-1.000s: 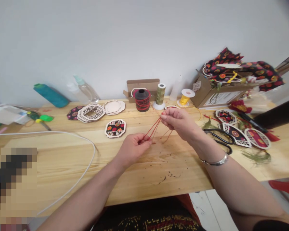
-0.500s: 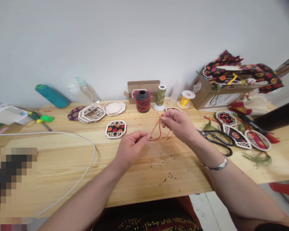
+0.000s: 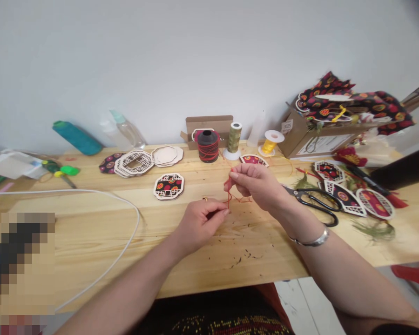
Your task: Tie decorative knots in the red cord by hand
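A thin red cord (image 3: 229,197) runs between my two hands over the middle of the table. My left hand (image 3: 204,223), a ring on one finger, pinches its lower end. Above and to the right, my right hand (image 3: 251,181) grips the cord between thumb and fingertips. Loose strands hang beneath the right hand. Behind the hands stands a dark spool of red cord (image 3: 208,148). To the left lies a wooden lattice piece with patterned fabric (image 3: 168,187). Black-handled scissors (image 3: 317,202) rest by my right wrist.
Stacked wooden frames (image 3: 134,163), a green thread spool (image 3: 234,139) and a yellow thread spool (image 3: 269,145) line the back. A cardboard box (image 3: 321,137) with fabric stands back right. Finished-looking ornaments (image 3: 375,203) lie right. A white cable (image 3: 136,223) curves across the left.
My left hand has moved right and slightly down, closer to below my right hand. The cord between them now hangs steeper. My right hand stays near the same spot.
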### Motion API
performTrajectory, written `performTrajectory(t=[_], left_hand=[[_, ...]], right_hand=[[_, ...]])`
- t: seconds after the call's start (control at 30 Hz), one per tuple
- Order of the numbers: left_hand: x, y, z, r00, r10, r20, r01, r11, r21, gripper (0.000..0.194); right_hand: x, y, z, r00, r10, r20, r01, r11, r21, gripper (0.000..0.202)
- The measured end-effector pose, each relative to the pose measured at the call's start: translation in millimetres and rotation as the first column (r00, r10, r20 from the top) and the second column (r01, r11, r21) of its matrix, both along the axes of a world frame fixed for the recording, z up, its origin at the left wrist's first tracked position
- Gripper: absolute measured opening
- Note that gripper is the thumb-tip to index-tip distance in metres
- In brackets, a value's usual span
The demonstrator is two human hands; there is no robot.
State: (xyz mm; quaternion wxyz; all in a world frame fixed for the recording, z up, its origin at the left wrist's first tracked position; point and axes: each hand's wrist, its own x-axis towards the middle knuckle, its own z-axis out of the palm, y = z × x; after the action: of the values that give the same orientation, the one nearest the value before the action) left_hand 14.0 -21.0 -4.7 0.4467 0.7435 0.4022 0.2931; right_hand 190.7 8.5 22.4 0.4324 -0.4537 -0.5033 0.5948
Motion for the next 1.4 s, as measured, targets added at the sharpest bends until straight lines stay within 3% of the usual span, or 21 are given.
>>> performTrajectory(t=[0.17,0.23,0.3,0.4,0.5,0.57,0.83,0.97,1.1,1.23,1.4], left_hand=[[-0.4,2.5,-3.3,0.999,-0.021,-0.039,0.026,0.991,0.129,0.016],[-1.4,3.0,-3.3,0.998,0.056,-0.029,-0.051,0.984,0.170,0.013],[-2.7,3.5,-2.5,0.978,0.206,0.028,-0.208,0.959,0.191,0.012],[-3.9,4.6,-1.5,0.914,0.312,0.258,-0.339,0.939,0.065,0.025],[-2.4,5.3,-2.7,0.849,0.266,0.456,-0.191,0.960,-0.206,0.038],[-0.7,5.1,-4.1,0.825,0.246,0.508,-0.073,0.939,-0.336,0.041],[1.8,3.1,-3.7,0.794,0.250,0.554,0.064,0.871,-0.486,0.036],[2.6,2.6,0.8,0.819,0.273,0.504,0.021,0.864,-0.502,0.029],[1.5,3.9,5.8,0.893,0.302,0.334,-0.108,0.864,-0.491,0.028],[-1.5,5.0,7.1,0.932,0.292,0.214,-0.175,0.880,-0.441,0.027],[-2.6,4.8,3.5,0.939,0.271,0.211,-0.157,0.885,-0.438,0.028]], right_hand=[[-2.8,-1.8,-2.4,0.994,0.055,-0.092,-0.063,0.995,-0.083,0.019],[-4.0,-2.6,-1.8,0.994,0.055,-0.097,-0.064,0.994,-0.092,0.017],[-4.9,-3.6,-0.3,0.996,0.047,-0.080,-0.053,0.996,-0.072,0.017],[-6.4,-6.1,2.5,0.999,0.041,-0.016,-0.041,0.999,-0.023,0.014],[-9.1,-10.0,3.4,0.993,0.067,0.092,-0.071,0.997,0.042,0.012],[-11.7,-12.7,2.4,0.984,0.074,0.163,-0.093,0.990,0.110,0.013],[-14.9,-12.9,-1.9,0.969,0.050,0.241,-0.083,0.988,0.129,0.012],[-11.2,-9.5,-3.9,0.957,-0.026,0.289,-0.032,0.980,0.195,0.010],[-9.0,-6.9,-5.3,0.952,-0.045,0.303,-0.021,0.977,0.213,0.010],[-1.3,-1.2,-2.2,0.982,-0.071,0.174,0.039,0.983,0.180,0.012],[15.9,5.0,8.1,0.991,-0.134,0.010,0.131,0.980,0.147,0.020]])
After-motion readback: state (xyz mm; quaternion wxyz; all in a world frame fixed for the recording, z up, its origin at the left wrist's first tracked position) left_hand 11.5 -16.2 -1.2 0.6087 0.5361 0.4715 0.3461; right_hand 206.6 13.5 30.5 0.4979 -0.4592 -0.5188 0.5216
